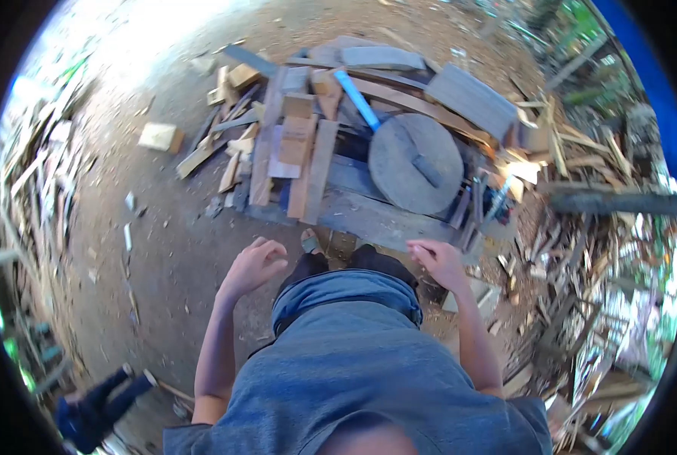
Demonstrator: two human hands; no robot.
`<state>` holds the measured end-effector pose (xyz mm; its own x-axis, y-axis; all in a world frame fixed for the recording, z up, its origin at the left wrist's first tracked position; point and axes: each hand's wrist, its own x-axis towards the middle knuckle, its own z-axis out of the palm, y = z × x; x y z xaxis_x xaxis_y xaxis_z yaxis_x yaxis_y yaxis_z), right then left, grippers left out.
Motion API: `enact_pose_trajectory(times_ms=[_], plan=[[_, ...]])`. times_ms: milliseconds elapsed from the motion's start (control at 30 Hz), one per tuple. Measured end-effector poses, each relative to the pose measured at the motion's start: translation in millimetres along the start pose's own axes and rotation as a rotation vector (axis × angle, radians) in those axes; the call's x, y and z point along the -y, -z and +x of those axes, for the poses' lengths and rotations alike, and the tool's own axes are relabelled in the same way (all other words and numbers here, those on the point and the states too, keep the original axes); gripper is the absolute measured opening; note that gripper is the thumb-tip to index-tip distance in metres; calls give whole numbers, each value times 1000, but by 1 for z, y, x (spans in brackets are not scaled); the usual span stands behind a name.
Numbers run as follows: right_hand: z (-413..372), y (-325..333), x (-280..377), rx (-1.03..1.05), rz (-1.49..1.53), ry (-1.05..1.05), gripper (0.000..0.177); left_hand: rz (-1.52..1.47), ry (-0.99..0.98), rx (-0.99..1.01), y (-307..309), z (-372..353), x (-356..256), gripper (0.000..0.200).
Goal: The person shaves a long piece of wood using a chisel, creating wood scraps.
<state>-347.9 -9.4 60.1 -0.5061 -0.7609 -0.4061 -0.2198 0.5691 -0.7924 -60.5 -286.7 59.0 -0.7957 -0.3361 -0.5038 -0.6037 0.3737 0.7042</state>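
My left hand (256,267) hangs in the air above the dirt ground, in front of the near edge of a low wooden bench (353,216). Its fingers are loosely bent, and nothing shows in them. On the other side, my right hand (438,262) is held near the bench's right front, fingers half curled and apart from the wood. A round wooden disc (410,152) with a small dark block (428,171) on it lies on the bench. Behind its edge a bright blue bar (357,100) leans at a slant. Several planks (321,171) and a small wooden block (298,140) lie left of the disc.
A grey board (471,101) rests at the bench's back right. One loose wood block (161,137) sits on the ground at left. Scrap wood (581,265) is heaped along the right, with more sticks (39,182) at far left. Another person's legs (114,394) show at lower left.
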Motion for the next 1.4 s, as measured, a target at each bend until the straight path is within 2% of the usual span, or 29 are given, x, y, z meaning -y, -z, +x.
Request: enact_pose_trajectory(times_ms=[33, 100, 133, 200, 367, 433, 467, 533, 600, 667, 733, 867, 933, 1067, 1133, 1300, 1400], plan=[[-5, -6, 3, -46, -4, -29, 25, 4, -40, 36, 6, 0, -15, 30], [-9, -20, 2, -13, -63, -22, 25, 1, -419, 229, 7, -2, -45, 32], [-14, -26, 1, -31, -66, -37, 25, -2, -436, 246, 0, -3, -51, 32], [-26, -39, 2, -18, 42, -58, 25, -90, -478, 494, -9, -6, -61, 34], [-48, -56, 5, -10, 78, -118, 25, 203, -527, 574, 7, -1, -84, 36], [-45, -58, -1, -36, 47, -47, 25, 352, -459, 612, 7, 6, -98, 41], [-44, -56, -4, -53, 17, 6, 25, 364, -465, 606, 2, 7, -101, 41], [-36, -43, -4, -66, 49, 36, 25, 424, -653, 374, -10, 9, -99, 33], [-27, -26, -5, -64, 31, -4, 25, 444, -658, 328, -14, 16, -106, 28], [-19, -11, -12, -121, 12, 94, 25, 461, -660, 276, -23, 25, -109, 23], [-14, 5, -8, -215, 26, 83, 23, 475, -730, 146, -33, 36, -111, 19], [-6, 18, -16, -231, -35, 99, 21, 434, -585, 243, -32, 42, -132, 20], [-5, 19, -21, -213, -34, 111, 21, 535, -422, 424, -21, 41, -147, 22], [-8, 15, -29, -187, -14, 99, 20, 665, -407, 474, -36, 45, -151, 30], [-9, 16, -32, -158, -28, 95, 20, 704, -241, 524, -39, 50, -147, 32], [-10, 18, -50, -152, -76, 144, 21, 757, -396, 487, -35, 45, -167, 25], [-8, 26, -48, -118, -94, 64, 21, 723, -468, 416, -37, 38, -167, 22]])
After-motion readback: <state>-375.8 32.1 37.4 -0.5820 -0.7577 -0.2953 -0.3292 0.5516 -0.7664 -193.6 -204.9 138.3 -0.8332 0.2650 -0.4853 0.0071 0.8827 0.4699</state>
